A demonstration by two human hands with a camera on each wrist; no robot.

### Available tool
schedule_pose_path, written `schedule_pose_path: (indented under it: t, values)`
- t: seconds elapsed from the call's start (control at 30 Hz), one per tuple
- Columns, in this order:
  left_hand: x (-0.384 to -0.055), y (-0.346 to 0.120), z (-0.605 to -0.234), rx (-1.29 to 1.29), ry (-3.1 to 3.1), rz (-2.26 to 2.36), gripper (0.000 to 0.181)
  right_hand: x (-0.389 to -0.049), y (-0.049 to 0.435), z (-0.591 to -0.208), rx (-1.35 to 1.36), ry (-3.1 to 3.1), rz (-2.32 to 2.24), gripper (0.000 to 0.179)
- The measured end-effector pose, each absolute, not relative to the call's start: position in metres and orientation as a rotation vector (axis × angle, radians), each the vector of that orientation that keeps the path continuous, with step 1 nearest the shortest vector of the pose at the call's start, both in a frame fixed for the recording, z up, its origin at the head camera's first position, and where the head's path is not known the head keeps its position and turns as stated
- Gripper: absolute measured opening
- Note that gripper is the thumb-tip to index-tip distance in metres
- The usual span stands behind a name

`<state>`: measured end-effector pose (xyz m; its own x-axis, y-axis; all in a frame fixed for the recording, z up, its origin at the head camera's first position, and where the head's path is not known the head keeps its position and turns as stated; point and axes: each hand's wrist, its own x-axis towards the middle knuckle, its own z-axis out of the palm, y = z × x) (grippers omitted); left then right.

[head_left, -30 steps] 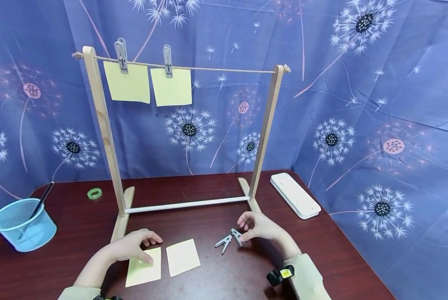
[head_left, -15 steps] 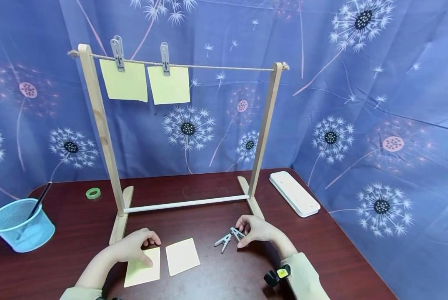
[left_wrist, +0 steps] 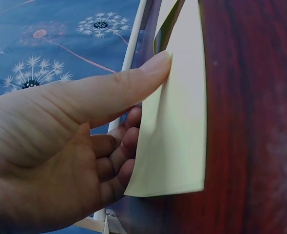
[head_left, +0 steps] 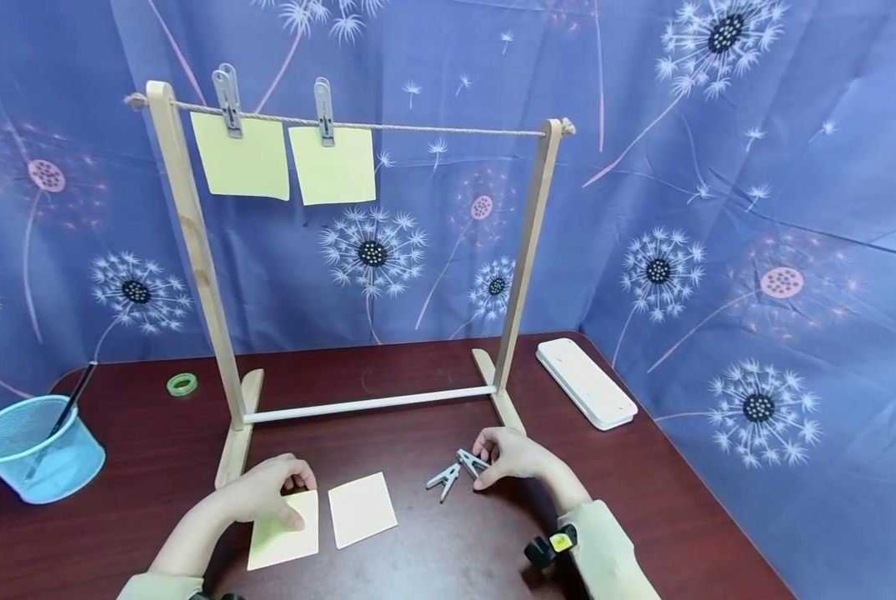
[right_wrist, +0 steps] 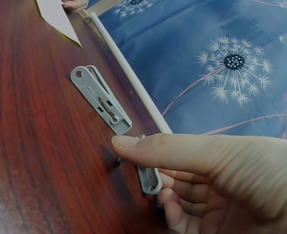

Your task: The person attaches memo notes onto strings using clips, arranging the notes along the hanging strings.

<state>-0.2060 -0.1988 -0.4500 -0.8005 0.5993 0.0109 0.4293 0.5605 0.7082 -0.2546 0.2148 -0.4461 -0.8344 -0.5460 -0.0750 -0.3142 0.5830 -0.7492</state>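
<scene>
Two hands [head_left: 262, 488] [head_left: 518, 457] touch a note [head_left: 288, 546] and clothespin [right_wrist: 148, 178], respectively.

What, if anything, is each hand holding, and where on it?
The left hand holds a yellow note near its far edge, thumb on top. The right hand has thumb and fingers at a grey clip; whether they grip it cannot be told.

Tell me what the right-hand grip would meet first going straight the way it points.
The right-hand grip would first meet the nearer grey plastic clothespin, right at its thumb; just past that lies the other grey plastic clothespin, probably in line, though depth is hard to judge.
</scene>
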Motion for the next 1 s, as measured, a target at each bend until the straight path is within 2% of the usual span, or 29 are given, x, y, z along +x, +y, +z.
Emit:
schedule_pose_path:
  t: [0.67,1.0]
  values:
    - [-0.2082,-0.2007,-0.4509,0.77,2.588,1.129,0.036,-0.2593,0.216,-0.4493,-0.731,2.547,-1.236,0.034]
    - [-0.2061,-0.2014,-0.4482,0.713,2.604,1.11,0.03,-0.2593,0.2159,-0.4492,-0.731,2.614,-1.18,0.042]
